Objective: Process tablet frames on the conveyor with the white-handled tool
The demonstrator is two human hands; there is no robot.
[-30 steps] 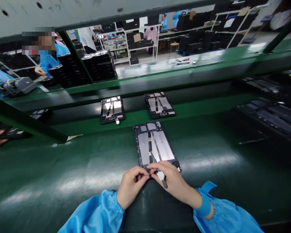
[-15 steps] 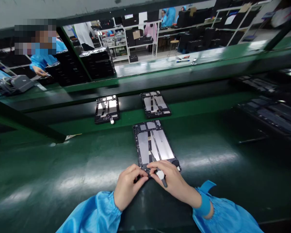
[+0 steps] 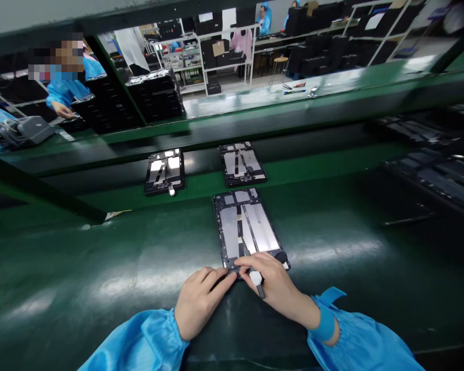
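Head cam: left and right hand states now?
Left hand: open, touching near edge of the tablet.
Right hand: closed on a white-tipped tool.
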